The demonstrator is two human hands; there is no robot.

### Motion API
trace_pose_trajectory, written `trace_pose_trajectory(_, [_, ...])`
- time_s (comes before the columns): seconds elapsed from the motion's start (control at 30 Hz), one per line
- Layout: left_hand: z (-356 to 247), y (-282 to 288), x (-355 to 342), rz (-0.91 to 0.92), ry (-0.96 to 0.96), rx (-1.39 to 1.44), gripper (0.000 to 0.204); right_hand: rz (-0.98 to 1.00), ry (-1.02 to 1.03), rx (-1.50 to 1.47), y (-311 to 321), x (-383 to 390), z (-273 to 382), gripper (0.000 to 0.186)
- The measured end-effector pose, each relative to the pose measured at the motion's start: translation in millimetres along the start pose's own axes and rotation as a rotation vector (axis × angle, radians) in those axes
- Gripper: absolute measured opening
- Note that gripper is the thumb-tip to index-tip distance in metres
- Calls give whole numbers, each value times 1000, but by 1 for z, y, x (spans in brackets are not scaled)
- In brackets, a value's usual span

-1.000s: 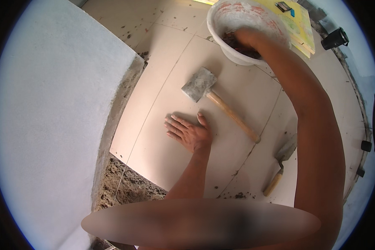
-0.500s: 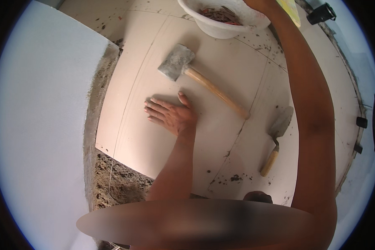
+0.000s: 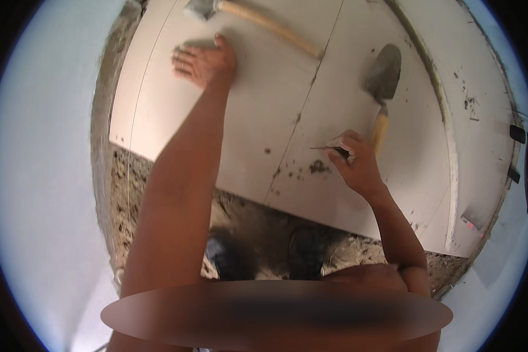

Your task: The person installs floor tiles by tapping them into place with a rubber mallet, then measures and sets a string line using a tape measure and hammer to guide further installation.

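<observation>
Left hand [image 3: 206, 64] outstretched, right hand [image 3: 358, 164] pinching sliver [image 3: 319, 148]

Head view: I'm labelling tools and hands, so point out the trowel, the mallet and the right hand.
Trowel [image 3: 384, 79]: head view, on the grey blade.
Mallet [image 3: 259, 20]: head view, on the wooden handle.
Right hand [image 3: 358, 166]: head view, on its thumb side.

"What count do we start with?"
"We have one left hand [image 3: 205, 64] and one right hand [image 3: 356, 164], so two in all."
"And next?"
"We get one hammer [image 3: 270, 26] and one trowel [image 3: 384, 73]."
"Do we find any pairs?"
"We see two dark shoes [image 3: 227, 256] and two small black blocks [image 3: 517, 134]."
"How many thin pieces [image 3: 341, 151] do we count?"
"At least one; we cannot tell if there are more."
</observation>
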State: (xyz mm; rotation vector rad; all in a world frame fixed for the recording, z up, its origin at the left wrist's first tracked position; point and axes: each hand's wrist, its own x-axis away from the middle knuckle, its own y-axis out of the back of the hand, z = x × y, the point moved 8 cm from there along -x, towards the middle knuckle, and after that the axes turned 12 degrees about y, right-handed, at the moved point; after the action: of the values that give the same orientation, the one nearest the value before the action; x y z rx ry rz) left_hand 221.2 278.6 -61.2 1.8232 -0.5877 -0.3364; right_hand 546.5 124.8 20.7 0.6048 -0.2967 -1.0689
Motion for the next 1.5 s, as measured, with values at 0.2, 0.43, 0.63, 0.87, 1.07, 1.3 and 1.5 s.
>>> trace_pose_trajectory(0.2, [75, 27, 30, 184, -411, 38, 74, 108, 194, 106, -42, 62, 35, 13])
trace_pose_trajectory(0.43, [214, 111, 134, -85, 100, 39, 49, 199, 468, 279, -68, 63, 57, 11])
trace_pose_trajectory(0.63, [270, 118, 124, 15, 413, 227, 39, 364, 790, 401, -97, 50, 64, 16])
trace_pose_trajectory(0.87, [291, 114, 64, 15, 526, 205, 43, 505, 956, 487, -121, 38, 79, 15])
trace_pose_trajectory(1.07, [285, 115, 39, -62, 577, 80, 49, 659, 1054, 578, -135, 32, 100, 19])
trace_pose_trajectory(1.3, [277, 99, 30, -160, 669, 114, 50, 689, 1028, 541, -145, 28, 103, 17])
trace_pose_trajectory(1.5, [270, 98, 33, -161, 664, 164, 51, 689, 1060, 485, -151, 29, 100, 19])
